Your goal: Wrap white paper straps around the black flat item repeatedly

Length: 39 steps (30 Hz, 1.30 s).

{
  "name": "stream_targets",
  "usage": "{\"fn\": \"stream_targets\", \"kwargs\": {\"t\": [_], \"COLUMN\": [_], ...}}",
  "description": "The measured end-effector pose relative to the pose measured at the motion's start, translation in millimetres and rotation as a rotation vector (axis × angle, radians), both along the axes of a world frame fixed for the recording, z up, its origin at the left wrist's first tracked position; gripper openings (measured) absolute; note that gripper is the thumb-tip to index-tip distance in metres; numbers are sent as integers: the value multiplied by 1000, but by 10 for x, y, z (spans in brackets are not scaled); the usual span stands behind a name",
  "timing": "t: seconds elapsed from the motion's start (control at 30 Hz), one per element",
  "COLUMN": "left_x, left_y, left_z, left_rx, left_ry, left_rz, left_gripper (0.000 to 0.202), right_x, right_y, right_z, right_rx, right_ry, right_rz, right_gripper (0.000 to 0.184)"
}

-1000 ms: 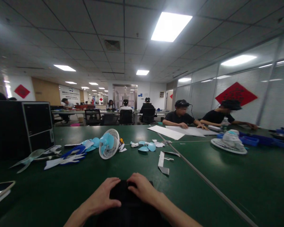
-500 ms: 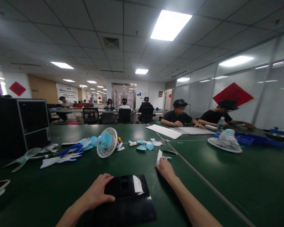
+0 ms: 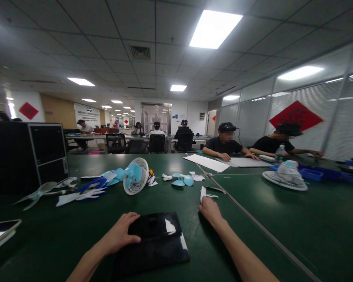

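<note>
A flat, glossy black case lies on the green table in front of me, with a crease or flap edge across its middle. My left hand grips its left side, thumb on the upper face and fingers at the far edge. Farther out to the right, my right hand is closed on a white strip, whose material I cannot make out. Just beyond that hand are a small white forked piece and a thin dark flat piece.
Across the table are a fan head, blue fan blades, gloves and a computer tower. A phone-like device lies left. A metal seam runs diagonally. Two people sit opposite by white boards; a white fan part lies right.
The view has turned slightly left. My left hand and the black case have shifted a little left and away, and the case's crease shows more clearly. My right hand keeps the white strip.
</note>
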<state>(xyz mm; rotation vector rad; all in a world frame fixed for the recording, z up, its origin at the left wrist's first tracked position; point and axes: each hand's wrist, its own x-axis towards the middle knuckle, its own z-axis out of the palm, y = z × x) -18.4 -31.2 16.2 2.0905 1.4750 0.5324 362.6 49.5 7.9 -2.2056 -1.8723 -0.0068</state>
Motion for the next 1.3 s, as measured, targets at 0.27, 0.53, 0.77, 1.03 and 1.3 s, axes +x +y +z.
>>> {"fn": "stream_targets", "kwargs": {"t": [0.27, 0.53, 0.77, 1.03, 1.3], "left_x": [-65, -85, -120, -177, -130], "left_y": [17, 6, 74, 147, 142], "left_z": [1, 25, -65, -164, -77], "left_rx": [-47, -61, -40, -8, 92], "left_ry": [-27, -52, -76, -71, -156], "left_rz": [-39, -54, -48, -75, 99], "left_gripper": [79, 75, 73, 76, 70], "right_x": [11, 25, 103, 351, -19], "right_y": [-23, -54, -59, -227, -529], "right_z": [24, 51, 95, 480, 805], "right_rx": [28, 42, 56, 288, 564], "right_ry": [-16, -10, 17, 62, 516], "right_rz": [32, 27, -31, -117, 245], "right_gripper": [24, 24, 24, 31, 33]}}
